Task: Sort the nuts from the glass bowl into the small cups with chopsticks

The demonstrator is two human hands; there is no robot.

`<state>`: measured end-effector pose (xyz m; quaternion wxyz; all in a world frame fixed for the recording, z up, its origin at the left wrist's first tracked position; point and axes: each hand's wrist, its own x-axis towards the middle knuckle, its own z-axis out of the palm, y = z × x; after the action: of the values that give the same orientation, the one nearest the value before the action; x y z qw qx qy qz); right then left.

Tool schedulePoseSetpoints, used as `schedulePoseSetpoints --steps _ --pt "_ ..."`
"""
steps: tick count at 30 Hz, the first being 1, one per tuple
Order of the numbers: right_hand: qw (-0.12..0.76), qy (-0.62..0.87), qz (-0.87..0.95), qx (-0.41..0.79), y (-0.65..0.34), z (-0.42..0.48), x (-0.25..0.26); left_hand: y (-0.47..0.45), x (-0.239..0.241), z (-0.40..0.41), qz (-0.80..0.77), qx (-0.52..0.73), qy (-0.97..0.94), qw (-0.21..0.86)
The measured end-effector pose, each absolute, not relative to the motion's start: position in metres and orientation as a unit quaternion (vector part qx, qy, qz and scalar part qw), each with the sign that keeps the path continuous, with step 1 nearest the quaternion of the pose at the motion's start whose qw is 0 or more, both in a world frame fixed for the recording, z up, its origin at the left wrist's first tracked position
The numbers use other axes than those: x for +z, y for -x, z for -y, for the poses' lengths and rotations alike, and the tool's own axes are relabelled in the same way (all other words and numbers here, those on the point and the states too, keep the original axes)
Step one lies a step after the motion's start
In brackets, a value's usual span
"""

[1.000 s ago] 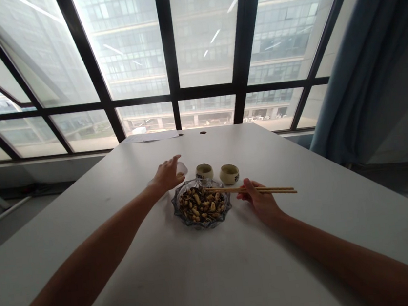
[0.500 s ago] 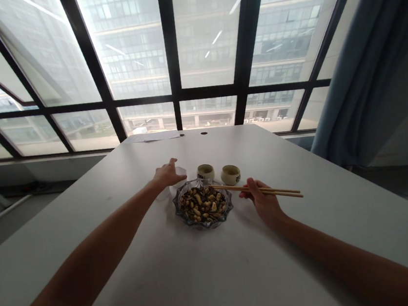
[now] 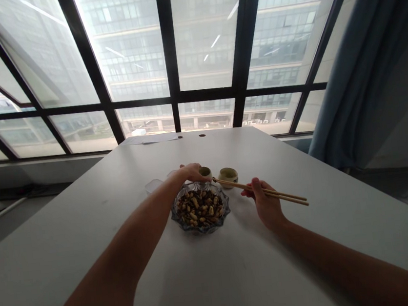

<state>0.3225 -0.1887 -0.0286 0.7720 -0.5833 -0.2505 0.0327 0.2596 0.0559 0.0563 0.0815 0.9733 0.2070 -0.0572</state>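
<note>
"Our left hand [image 3: 191, 172] has moved from the right tub [image 3: 172, 173] to the left cup [image 3: 206, 171], and our two chopsticks [image 3: 235, 185] have swung from the bowl's [image 3: 226, 206] far rim to that same cup."

"So how many hands do we have at that cup?"

"Just one, the left, its fingers bent around the near left side. We cannot tell whether they grip it or only touch."

"And our right hand [image 3: 267, 204]?"

"Its fingers are closed on both chopsticks, and the tips sit together beside the left cup. One tiny dark speck shows there, too small for us to name."

"How many cups do we count?"

"Two: that one behind the bowl, and the right cup [image 3: 227, 176] just beside it, behind the chopsticks."

"Tubs?"

"Two clear ones. We see the right tub partly hidden by our left arm, and the left tub [image 3: 153, 185] beyond that arm."

"One bowl, then?"

"One, glass, near the middle of our table [image 3: 203, 276], in front of the cups. It holds peanuts [image 3: 201, 211] mixed with dark seeds, too many for us to count."

"What about the far edge?"

"Two dark holes [image 3: 202, 135], with some paper [image 3: 147, 139] to the left."
</note>
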Motion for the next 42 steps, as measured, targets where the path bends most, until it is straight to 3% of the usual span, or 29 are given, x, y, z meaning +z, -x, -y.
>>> schedulePoseSetpoints --steps 6,11,18,26,34,38,42 --pt "0.728 0.605 0.318 -0.061 -0.32 0.194 -0.009 -0.252 0.051 -0.058 -0.103 0.126 -0.986 -0.032" --pt "0.669 0.61 0.4 -0.141 -0.322 0.194 0.008 -0.244 0.051 -0.062 -0.033 0.204 -0.978 -0.032" --pt "0.604 0.648 0.45 -0.111 -0.334 0.162 0.021 -0.241 0.055 -0.058 -0.046 0.207 -0.976 -0.04" --pt "0.658 0.636 0.392 -0.1 -0.326 0.184 0.047 -0.251 0.05 -0.055 -0.146 0.116 -0.982 -0.042" --pt "0.534 0.678 0.501 -0.062 -0.312 0.197 0.067 -0.256 0.049 -0.052 -0.224 0.013 -0.975 0.004" --pt "0.482 0.683 0.545 -0.064 -0.306 0.193 0.065 -0.242 0.051 -0.054 -0.198 0.053 -0.978 0.022" --pt "0.461 0.671 0.578 -0.049 -0.304 0.189 0.056 -0.201 0.048 -0.061 -0.174 0.18 -0.967 0.047"
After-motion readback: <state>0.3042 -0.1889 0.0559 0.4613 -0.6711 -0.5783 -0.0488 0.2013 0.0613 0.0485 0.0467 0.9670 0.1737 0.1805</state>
